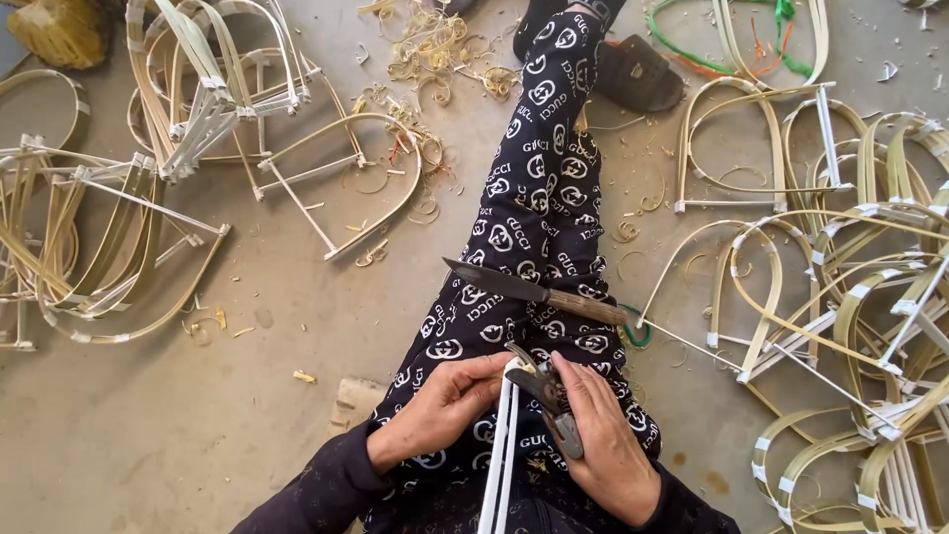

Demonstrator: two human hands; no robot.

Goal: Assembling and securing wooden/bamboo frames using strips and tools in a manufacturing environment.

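My left hand (442, 407) pinches the top end of a pale, white-wrapped bamboo strip bundle (502, 450) that stands upright between my hands over my lap. My right hand (605, 435) grips dark metal pliers (545, 391), whose jaws meet the tip of the bundle. A long knife (524, 290) with a wooden handle lies across my outstretched leg, which is covered in black patterned trousers.
Bent bamboo arch frames (178, 109) are piled on the concrete floor at left, and many more arch frames (850, 287) lie at right. Curled shavings (435, 49) litter the floor at the top. A dark sandal (638, 71) sits by my foot.
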